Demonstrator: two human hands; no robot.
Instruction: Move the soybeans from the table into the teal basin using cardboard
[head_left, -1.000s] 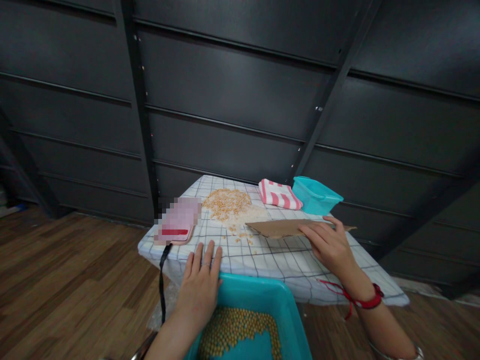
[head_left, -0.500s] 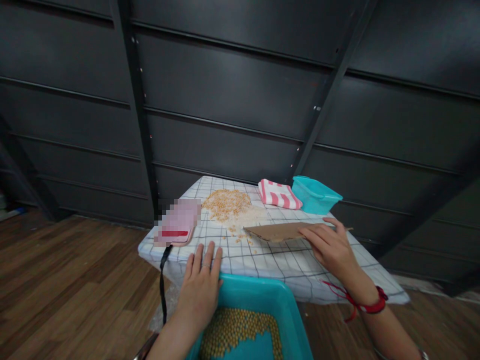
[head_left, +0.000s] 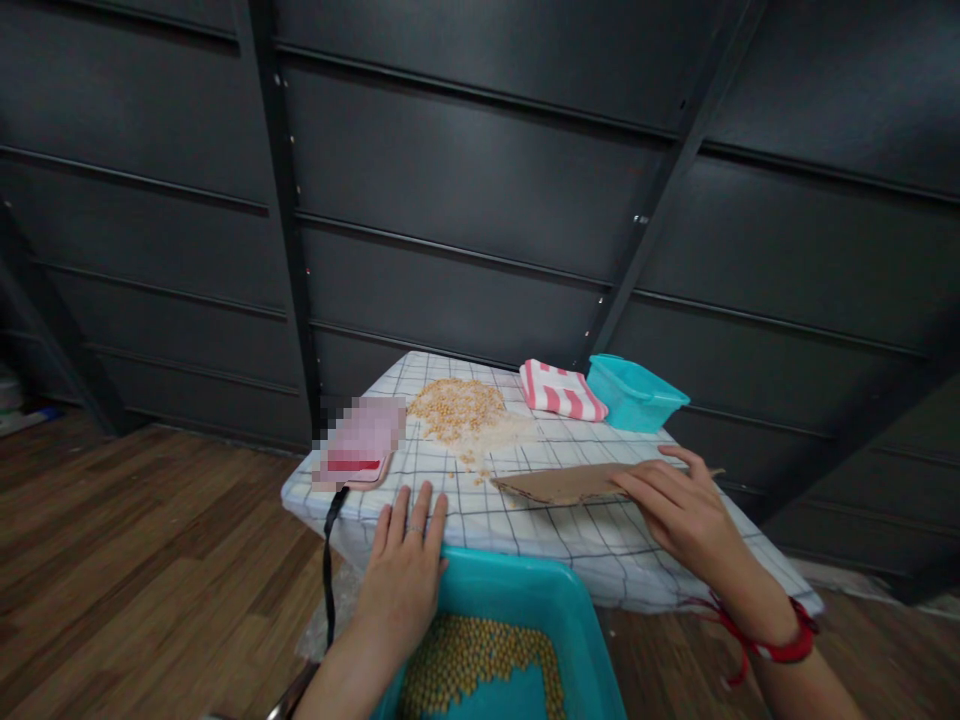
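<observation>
My right hand [head_left: 679, 505] grips a strip of brown cardboard [head_left: 562, 484], its long lower edge close to the front of the checked tablecloth [head_left: 465, 510]. Beyond the cardboard lies a spread pile of yellow soybeans [head_left: 459, 403] mixed with pale grains [head_left: 506, 433], and a few loose beans are scattered nearer to me. My left hand [head_left: 405, 565] rests flat at the table's front edge with fingers stretched, beside the rim of a teal tub [head_left: 517, 562]. Inside the tub are many greenish-yellow beans [head_left: 472, 650].
On the left of the table lies a pink phone [head_left: 367, 440], partly pixelated, with a black strap [head_left: 328, 570] hanging down. At the back right are a folded pink-and-white striped towel [head_left: 562, 390] and a small turquoise basket [head_left: 636, 392]. A dark panelled wall [head_left: 450, 180] stands behind.
My right hand has drawn the cardboard toward me and slightly right, over the loose beans near the front. My left hand has stayed in place.
</observation>
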